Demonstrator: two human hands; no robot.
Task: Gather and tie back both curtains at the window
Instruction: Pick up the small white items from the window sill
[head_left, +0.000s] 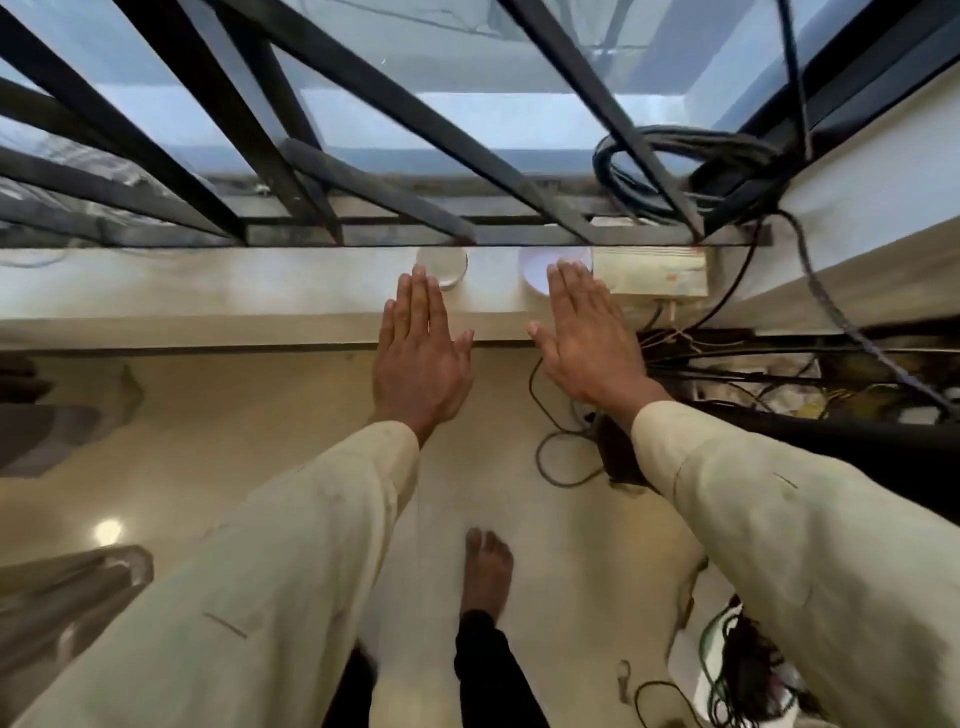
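My left hand (421, 348) and my right hand (587, 338) are stretched out flat, palms down, fingers straight and together, in front of the window sill (208, 286). Neither hand holds anything. Behind the sill is the window (363, 119) with black metal bars. A grey fabric fold, possibly a curtain (47, 431), shows at the far left edge; a second greyish fold (67, 597) lies lower left. I cannot tell for sure that these are the curtains.
On the sill stand a clear round dish (447, 267), a white round object (540, 265) and a beige box (654, 273). Coiled black cables (691, 171) hang at the right, with more wires (566, 457) on the floor. My bare foot (488, 571) stands on the tiled floor.
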